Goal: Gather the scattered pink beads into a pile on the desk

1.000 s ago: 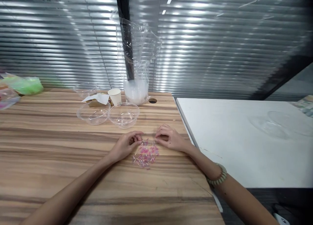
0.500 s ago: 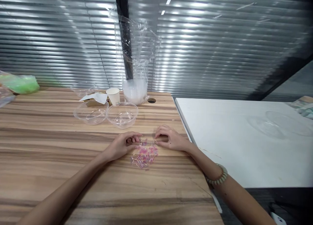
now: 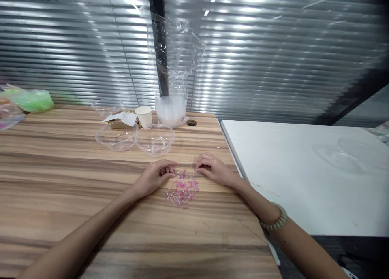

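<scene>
A loose patch of small pink and clear pieces (image 3: 183,190) lies on the wood-grain table (image 3: 146,230). My left hand (image 3: 156,175) rests at the upper left of the patch, thumb and index finger apart, nothing visible between them. On the other side, my right hand (image 3: 214,169) touches the table just beyond the upper right of the pieces. Its thumb and fingertips come close together, and what they hold, if anything, is too small to tell. A beaded bracelet (image 3: 275,220) circles my right wrist.
Two clear bowls (image 3: 155,143) (image 3: 118,139) stand behind my left hand. Beyond them are a paper cup (image 3: 144,117), a small box under white paper (image 3: 123,118), and a bag of stacked bowls (image 3: 172,111). Clear lids (image 3: 338,157) lie on the white table (image 3: 288,182).
My right hand has drawn slightly away from the pieces, up and to the right. The whole view has shifted a little; my left hand stays beside the patch.
</scene>
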{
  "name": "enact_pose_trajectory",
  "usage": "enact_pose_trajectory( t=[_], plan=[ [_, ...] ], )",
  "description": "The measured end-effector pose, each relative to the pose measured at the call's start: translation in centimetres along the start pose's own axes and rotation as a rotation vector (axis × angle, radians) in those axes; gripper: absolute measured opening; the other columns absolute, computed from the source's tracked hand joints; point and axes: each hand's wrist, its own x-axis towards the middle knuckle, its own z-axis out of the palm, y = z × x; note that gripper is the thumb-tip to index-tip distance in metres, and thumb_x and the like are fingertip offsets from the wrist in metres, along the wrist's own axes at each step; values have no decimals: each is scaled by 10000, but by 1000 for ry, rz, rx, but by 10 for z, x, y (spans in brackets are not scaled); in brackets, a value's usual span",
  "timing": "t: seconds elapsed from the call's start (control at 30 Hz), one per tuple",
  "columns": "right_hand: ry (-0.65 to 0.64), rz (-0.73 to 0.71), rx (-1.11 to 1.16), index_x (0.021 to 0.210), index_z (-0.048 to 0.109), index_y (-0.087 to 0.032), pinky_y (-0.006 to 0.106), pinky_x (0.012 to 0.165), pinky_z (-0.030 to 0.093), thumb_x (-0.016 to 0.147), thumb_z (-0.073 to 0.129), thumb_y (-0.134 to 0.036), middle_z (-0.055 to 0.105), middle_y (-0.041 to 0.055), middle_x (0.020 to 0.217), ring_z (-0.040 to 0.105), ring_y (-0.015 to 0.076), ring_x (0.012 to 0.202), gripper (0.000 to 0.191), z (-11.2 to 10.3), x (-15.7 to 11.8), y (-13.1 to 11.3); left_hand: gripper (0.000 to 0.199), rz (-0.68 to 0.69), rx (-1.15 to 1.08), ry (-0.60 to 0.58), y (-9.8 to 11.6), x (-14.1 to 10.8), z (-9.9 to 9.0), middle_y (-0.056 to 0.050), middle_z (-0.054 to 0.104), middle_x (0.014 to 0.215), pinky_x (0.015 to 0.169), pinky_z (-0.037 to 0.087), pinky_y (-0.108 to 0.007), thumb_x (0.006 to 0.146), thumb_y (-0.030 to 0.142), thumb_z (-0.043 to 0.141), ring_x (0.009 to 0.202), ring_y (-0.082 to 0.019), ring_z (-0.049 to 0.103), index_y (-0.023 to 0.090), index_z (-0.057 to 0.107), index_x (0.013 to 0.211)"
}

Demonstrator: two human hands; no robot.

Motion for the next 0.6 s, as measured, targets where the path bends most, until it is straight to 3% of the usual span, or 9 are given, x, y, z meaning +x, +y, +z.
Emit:
enact_pose_trajectory(
  t=[0.2, 0.43, 0.6],
  plan=[
    [32, 36, -37, 867, 552, -169, 338, 802, 450, 922, 499, -100, 600, 56, 905, 546, 187, 875, 103, 2, -1, 0, 200, 74, 220, 109, -3, 9, 3, -36, 651, 795, 665, 459, -227, 825, 139, 611, 679, -133, 567, 122, 672, 1015],
    [66, -41, -47, 892, 605, -167, 313, 806, 474, 909, 533, -91, 645, 43, 910, 590, 175, 871, 107, 12, 12, -4, 167, 156, 218, 163, -8, 21, 9, -72, 678, 899, 759, 482, -278, 855, 113, 551, 803, -174, 612, 120, 668, 974],
    [54, -83, -72, 916, 644, -173, 297, 821, 484, 895, 571, -99, 674, 34, 925, 619, 170, 882, 106, 20, 26, 1, 230, 182, 179, 143, -7, 14, 6, -79, 689, 943, 794, 499, -290, 877, 149, 526, 850, -180, 634, 125, 646, 1072]
  ],
)
